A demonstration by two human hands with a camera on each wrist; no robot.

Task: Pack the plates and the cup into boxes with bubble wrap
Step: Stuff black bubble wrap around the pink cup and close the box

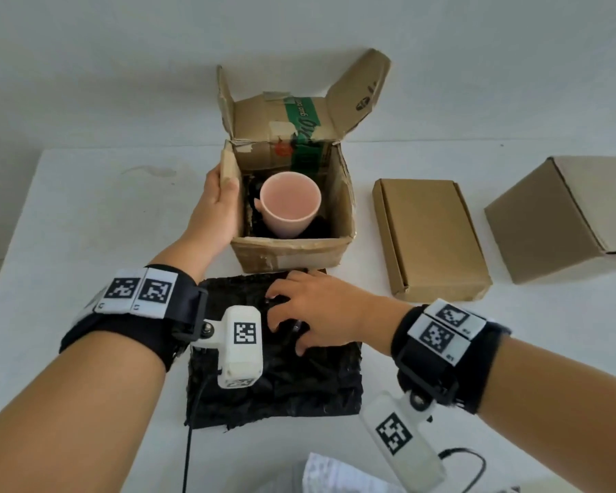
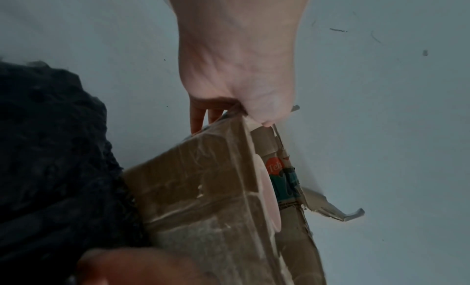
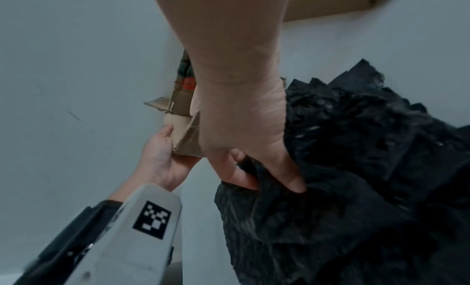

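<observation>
While the pink cup (image 1: 289,204) stands upright in the open box (image 1: 292,249) on dark padding, the left hand (image 1: 217,208) holds the box's left flap (image 1: 228,170), fingers curled round its edge. The right hand (image 1: 313,313) pinches the black bubble wrap (image 1: 299,389) lying on the surface (image 1: 104,215) just in front of the box. Step judged: cushioning the cup; next, lift a sheet clear and tuck it in without tipping the cup.

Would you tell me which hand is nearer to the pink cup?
Left. The left hand grips the open box's left wall beside the pink cup; the right hand pinches black bubble wrap before the box.
</observation>
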